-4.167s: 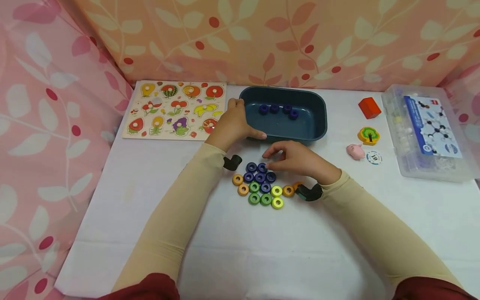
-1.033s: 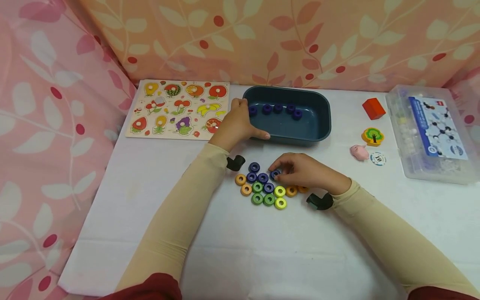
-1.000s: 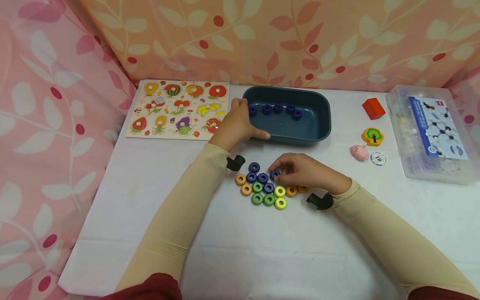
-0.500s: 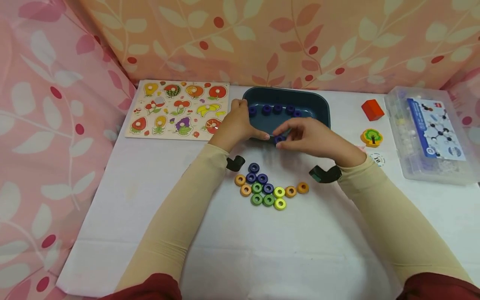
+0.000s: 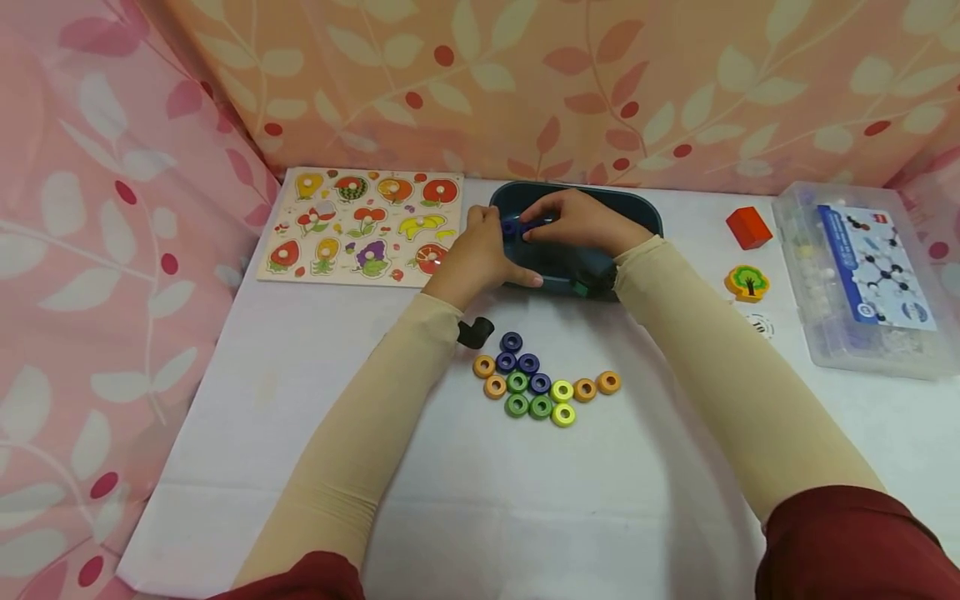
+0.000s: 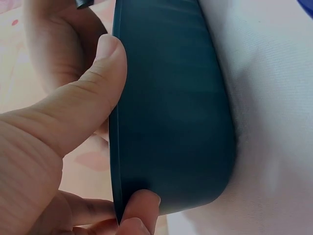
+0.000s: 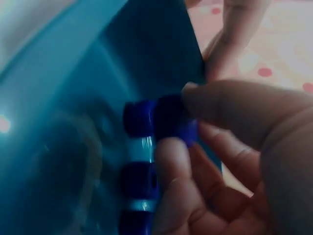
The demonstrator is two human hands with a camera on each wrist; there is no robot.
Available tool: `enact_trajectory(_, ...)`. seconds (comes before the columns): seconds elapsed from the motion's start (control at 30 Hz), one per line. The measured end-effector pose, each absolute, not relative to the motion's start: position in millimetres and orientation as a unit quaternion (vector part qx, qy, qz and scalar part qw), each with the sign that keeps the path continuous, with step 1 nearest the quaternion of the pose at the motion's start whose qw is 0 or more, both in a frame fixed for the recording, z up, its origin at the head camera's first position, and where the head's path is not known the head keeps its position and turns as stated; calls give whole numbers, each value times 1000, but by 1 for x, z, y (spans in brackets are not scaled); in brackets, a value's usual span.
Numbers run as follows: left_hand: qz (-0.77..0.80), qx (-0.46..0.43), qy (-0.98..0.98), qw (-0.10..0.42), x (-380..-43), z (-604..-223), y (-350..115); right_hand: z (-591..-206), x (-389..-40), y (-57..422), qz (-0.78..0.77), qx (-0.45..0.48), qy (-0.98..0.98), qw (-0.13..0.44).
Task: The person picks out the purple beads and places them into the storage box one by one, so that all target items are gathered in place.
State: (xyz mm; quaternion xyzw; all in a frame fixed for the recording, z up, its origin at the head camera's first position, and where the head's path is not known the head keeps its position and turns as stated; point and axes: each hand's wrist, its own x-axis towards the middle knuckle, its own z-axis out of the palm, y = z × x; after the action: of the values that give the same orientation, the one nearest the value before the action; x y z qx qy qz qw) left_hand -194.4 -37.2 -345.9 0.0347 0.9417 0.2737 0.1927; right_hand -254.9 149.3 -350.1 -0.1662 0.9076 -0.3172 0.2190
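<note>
My left hand (image 5: 480, 254) grips the left end of a dark teal plastic tub (image 6: 171, 107); in the left wrist view its thumb lies along the rim and its fingers bend round the corner. Inside the tub, my right hand (image 5: 576, 218) pinches a dark blue ring (image 7: 175, 120) between thumb and fingers. Against it, in the right wrist view, is another blue ring (image 7: 139, 118), with more blue rings (image 7: 138, 181) in a row on the tub floor. My right hand hides part of this row in the head view.
Before the tub lie blue rings (image 5: 512, 342), orange rings (image 5: 495, 386), green rings (image 5: 517, 406) and yellow rings (image 5: 563, 414). A fruit puzzle board (image 5: 360, 229) lies left. Rightward are a red block (image 5: 748, 227), a tree piece (image 5: 747, 283), a round token (image 5: 761, 325) and a clear case (image 5: 870, 275).
My right hand has taken a blue ring from the group on the table and carried it up over the front rim into the tub. The left hand stays on the tub.
</note>
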Motion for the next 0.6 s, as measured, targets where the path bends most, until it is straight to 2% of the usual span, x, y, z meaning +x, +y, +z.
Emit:
enact_trajectory(0.23, 270, 35, 942, 195, -195, -346, -36, -341, -243, 158, -339, -132, 903, 227)
enact_trajectory(0.47, 274, 39, 942, 191, -196, -346, -36, -328, -182, 165, -386, -155, 891, 181)
enact_trajectory(0.6, 269, 39, 944, 186, -197, -346, -36, -340, -146, 163, -383, -201, 882, 189)
